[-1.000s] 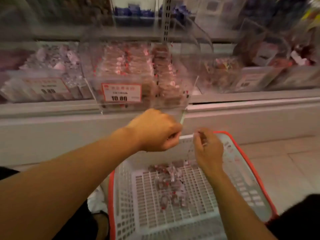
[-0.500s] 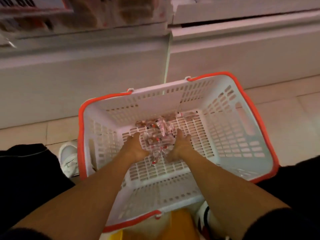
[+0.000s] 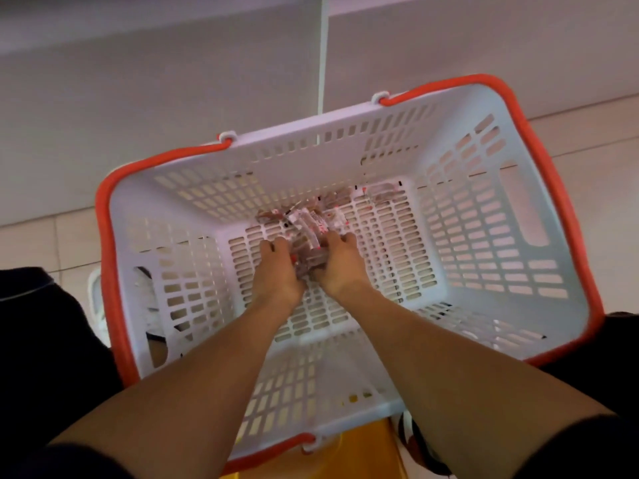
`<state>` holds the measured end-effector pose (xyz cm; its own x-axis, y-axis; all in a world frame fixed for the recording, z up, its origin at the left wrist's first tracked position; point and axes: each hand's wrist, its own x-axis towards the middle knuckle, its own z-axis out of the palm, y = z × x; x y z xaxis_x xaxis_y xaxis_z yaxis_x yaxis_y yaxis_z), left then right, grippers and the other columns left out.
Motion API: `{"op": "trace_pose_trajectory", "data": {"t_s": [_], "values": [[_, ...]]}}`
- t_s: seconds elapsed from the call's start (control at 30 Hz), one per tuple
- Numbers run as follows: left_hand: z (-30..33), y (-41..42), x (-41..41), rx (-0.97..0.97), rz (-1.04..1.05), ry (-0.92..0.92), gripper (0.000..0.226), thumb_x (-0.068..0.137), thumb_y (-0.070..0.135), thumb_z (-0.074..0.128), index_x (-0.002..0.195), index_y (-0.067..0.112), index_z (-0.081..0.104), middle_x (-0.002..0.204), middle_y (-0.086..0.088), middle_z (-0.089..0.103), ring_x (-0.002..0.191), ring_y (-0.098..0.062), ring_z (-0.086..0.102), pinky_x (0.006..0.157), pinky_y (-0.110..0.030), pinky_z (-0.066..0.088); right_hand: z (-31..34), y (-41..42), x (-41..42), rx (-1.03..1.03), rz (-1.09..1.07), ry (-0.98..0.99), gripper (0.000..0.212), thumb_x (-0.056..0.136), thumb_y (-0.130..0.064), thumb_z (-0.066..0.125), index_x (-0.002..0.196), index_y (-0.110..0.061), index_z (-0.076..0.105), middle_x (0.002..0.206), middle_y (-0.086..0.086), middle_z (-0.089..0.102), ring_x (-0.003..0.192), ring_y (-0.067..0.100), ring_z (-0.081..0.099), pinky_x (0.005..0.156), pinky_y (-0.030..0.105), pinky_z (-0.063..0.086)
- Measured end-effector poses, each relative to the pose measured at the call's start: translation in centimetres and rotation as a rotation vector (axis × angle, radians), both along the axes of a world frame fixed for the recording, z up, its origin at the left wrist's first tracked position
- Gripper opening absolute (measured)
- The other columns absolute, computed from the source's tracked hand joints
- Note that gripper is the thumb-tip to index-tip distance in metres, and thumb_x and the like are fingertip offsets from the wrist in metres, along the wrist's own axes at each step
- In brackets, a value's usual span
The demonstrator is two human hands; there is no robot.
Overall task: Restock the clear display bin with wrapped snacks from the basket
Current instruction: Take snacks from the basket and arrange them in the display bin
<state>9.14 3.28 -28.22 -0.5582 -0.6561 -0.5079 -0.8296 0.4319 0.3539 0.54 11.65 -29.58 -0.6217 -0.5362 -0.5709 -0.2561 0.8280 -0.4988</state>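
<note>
The wrapped snacks (image 3: pixel 313 226) lie heaped on the floor of the white basket (image 3: pixel 484 236), bunched tighter between the hands than half a second ago. The left hand (image 3: pixel 276 267) and right hand (image 3: pixel 337 262) have closed in from both sides, fingers curled round the heap's near part. The display bin has gone out of view since a second ago.

Both hands (image 3: pixel 280 267) seemingly closed tighter round snacks (image 3: pixel 311 233)
</note>
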Motion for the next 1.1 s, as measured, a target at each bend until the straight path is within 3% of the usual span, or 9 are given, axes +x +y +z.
{"op": "trace_pose_trajectory", "data": {"t_s": [0.13,0.2,0.3,0.47,0.57,0.67,0.83,0.97,1.1], "values": [[-0.7,-1.2,0.8,0.107,0.178,0.134,0.02,0.077,0.01,0.075,0.094,0.01,0.066,0.094,-0.007,0.062,0.081,-0.023,0.058,0.06,-0.018,0.038,0.2,0.2,-0.8,-0.114,-0.235,-0.114,0.013,0.083,-0.003,0.072,0.091,-0.012,0.068,0.097,0.011,0.06,0.071,0.02,0.056,0.052,0.01,0.041],[-0.9,-1.5,1.3,0.209,0.279,0.143,0.019,0.073,0.005,0.079,0.086,0.014,0.069,0.085,-0.002,0.067,0.082,-0.018,0.06,0.062,-0.01,0.045,0.8,0.2,-1.4,-0.146,-0.406,-0.258,0.007,0.08,-0.004,0.078,0.084,-0.002,0.073,0.085,0.015,0.07,0.068,0.02,0.063,0.058,0.018,0.053],[-0.6,-1.7,1.7,0.404,0.473,0.077,0.029,0.067,0.012,0.089,0.093,0.012,0.074,0.088,-0.004,0.074,0.081,-0.018,0.068,0.08,-0.03,0.058,1.4,0.0,-2.9,-0.116,-0.524,-0.419,0.012,0.083,-0.005,0.077,0.084,0.007,0.073,0.088,0.022,0.073,0.078,0.03,0.069,0.082,0.044,0.06],[1.4,-1.7,2.1,0.844,0.609,0.013,0.013,0.08,0.006,0.078,0.079,0.003,0.066,0.056,-0.005,0.068,0.044,-0.013,0.064,0.046,-0.023,0.054,2.6,0.6,-4.1,-0.05,-0.485,-0.48,0.022,0.085,0.003,0.072,0.102,0.014,0.066,0.11,0.03,0.068,0.086,0.028,0.068,0.09,0.049,0.056],[2.1,-1.4,2.6,0.85,0.642,0.031,0.019,0.086,0.012,0.075,0.075,0.003,0.062,0.051,-0.005,0.061,0.043,-0.014,0.059,0.047,-0.024,0.053,3.2,1.6,-3.7,-0.038,-0.503,-0.462,0.015,0.082,0.008,0.071,0.097,0.012,0.069,0.102,0.028,0.07,0.09,0.03,0.072,0.083,0.042,0.06],[2.2,-1.1,3.2,0.74,0.645,0.057,0.029,0.091,0.026,0.07,0.074,0.004,0.061,0.055,-0.006,0.06,0.042,-0.014,0.057,0.049,-0.027,0.055,4.2,2.0,-3.0,-0.022,-0.52,-0.484,0.008,0.085,0.0,0.072,0.083,0.001,0.065,0.077,0.016,0.064,0.064,0.023,0.063,0.055,0.029,0.057],[2.6,-1.8,4.3,0.562,0.682,0.097,0.031,0.092,0.033,0.06,0.094,0.004,0.069,0.089,-0.012,0.073,0.065,-0.025,0.07,0.065,-0.036,0.062,5.6,1.2,-3.3,0.039,-0.416,-0.508,0.014,0.095,-0.016,0.056,0.091,-0.006,0.065,0.088,0.009,0.065,0.072,0.023,0.058,0.063,0.032,0.053],[2.9,-1.7,4.6,0.645,0.741,0.177,0.018,0.086,0.02,0.067,0.091,0.003,0.066,0.082,-0.014,0.075,0.067,-0.023,0.074,0.063,-0.038,0.063,5.5,1.1,-2.6,0.185,-0.051,-0.423,0.022,0.091,-0.028,0.068,0.091,-0.006,0.066,0.086,0.006,0.065,0.074,0.019,0.061,0.062,0.028,0.053],[2.6,-1.7,4.7,0.679,0.784,0.238,0.008,0.085,0.01,0.067,0.086,0.003,0.064,0.074,-0.015,0.074,0.065,-0.023,0.074,0.06,-0.036,0.062,3.3,0.7,-1.5,0.043,-0.179,-0.216,0.037,0.087,-0.025,0.074,0.058,-0.014,0.055,0.06,0.002,0.059,0.052,0.013,0.051,0.051,0.025,0.041]]}}
